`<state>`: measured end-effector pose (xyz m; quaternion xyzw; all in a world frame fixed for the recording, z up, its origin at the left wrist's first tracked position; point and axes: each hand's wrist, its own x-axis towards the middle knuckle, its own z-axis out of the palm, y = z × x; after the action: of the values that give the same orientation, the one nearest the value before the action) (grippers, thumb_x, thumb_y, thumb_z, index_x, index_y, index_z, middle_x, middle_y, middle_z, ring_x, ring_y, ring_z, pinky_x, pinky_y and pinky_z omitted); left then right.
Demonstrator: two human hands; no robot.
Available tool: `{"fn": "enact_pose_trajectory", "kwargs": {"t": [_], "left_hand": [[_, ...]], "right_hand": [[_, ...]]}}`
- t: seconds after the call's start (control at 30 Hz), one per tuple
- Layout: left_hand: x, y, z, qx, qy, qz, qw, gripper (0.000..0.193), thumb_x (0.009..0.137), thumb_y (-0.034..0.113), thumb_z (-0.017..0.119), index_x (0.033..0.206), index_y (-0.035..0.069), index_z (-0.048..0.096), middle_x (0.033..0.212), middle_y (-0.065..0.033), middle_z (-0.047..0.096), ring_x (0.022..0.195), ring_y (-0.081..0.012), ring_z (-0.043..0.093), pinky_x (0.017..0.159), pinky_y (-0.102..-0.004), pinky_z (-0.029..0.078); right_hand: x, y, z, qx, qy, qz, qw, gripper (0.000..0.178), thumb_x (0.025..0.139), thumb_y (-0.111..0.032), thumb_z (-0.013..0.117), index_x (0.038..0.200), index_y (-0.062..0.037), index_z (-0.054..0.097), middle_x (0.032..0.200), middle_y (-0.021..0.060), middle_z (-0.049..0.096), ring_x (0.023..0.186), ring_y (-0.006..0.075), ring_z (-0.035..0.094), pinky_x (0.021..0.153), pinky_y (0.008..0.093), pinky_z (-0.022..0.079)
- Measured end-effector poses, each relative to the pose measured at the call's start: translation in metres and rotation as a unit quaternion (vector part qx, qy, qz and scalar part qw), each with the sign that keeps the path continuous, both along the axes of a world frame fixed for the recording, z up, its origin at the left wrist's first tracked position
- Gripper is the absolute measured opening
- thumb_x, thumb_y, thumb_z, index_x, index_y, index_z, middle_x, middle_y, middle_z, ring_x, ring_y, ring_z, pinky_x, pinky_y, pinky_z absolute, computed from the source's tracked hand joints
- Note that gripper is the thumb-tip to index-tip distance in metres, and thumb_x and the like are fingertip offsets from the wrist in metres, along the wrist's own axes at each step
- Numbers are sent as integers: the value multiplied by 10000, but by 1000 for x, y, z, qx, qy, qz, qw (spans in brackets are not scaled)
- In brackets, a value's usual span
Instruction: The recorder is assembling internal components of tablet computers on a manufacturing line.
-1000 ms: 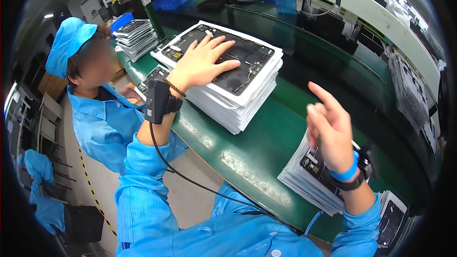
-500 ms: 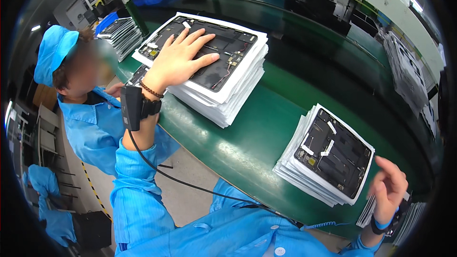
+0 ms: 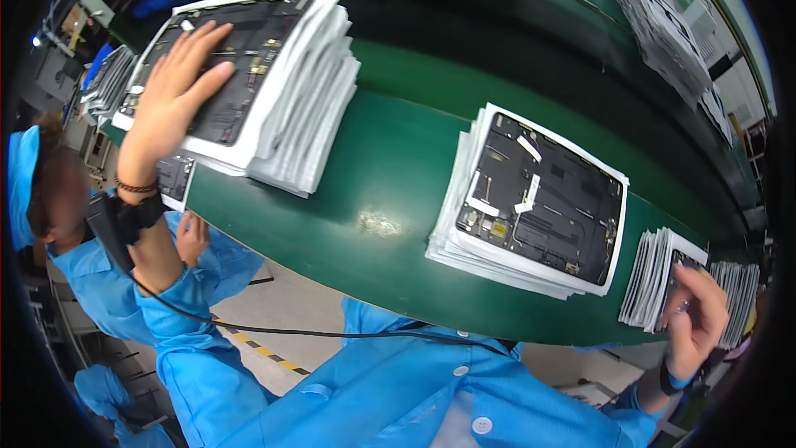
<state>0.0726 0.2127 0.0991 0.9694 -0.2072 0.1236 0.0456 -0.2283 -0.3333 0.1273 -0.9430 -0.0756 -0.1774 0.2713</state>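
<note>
While stacks (image 3: 543, 199) stand on the green table (image 3: 390, 141), striped tape (image 3: 264, 353) crosses pale floor (image 3: 286, 303).

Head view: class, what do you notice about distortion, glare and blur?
In the head view, the near edge of the green table bends into a curve; a pale patch on it, same head view, may be glare; head view again, the left hand looks slightly blurred, the dark panel right of centre crisper.

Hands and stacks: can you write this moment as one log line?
left hand: flat on black panel atop tall stack | right hand: curled at small stack, touch unclear | middle stack: no hand on it
</note>
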Motion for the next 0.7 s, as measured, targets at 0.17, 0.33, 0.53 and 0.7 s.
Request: {"fn": "enact_pose_trajectory", "kwargs": {"t": [0.17,0.33,0.53,0.7], "left_hand": [[-4,-1,-1,-22,25,-5,999,541,1048,379,483,1507,94,511,1604,-175,435,1528,-392,313,1244,-440,212],[-14,-7,-3,-57,23,22,998,534,1034,344,496,1498,80,529,1589,-177,457,1522,-324,350,1242,-409,231],[-10,-2,-9,-68,37,26,997,581,1025,393,485,1526,100,512,1612,-151,432,1515,-303,364,1258,-399,222],[-12,4,-6,-85,56,32,994,597,1035,412,477,1545,101,487,1610,-133,431,1511,-275,368,1265,-389,225]], "right_hand": [[89,55,-37,-5,85,89,992,329,788,-78,776,1096,30,732,674,66,579,578,170,593,543,292,437],[134,91,-85,19,143,146,979,229,804,-64,790,1022,-22,736,744,82,611,587,250,622,549,363,492],[165,109,-118,-6,137,176,975,143,831,-93,769,952,-40,716,812,92,654,642,317,654,573,407,526],[177,116,-123,24,183,179,966,107,844,-85,761,914,-40,693,819,106,691,654,330,664,587,421,522]]}}
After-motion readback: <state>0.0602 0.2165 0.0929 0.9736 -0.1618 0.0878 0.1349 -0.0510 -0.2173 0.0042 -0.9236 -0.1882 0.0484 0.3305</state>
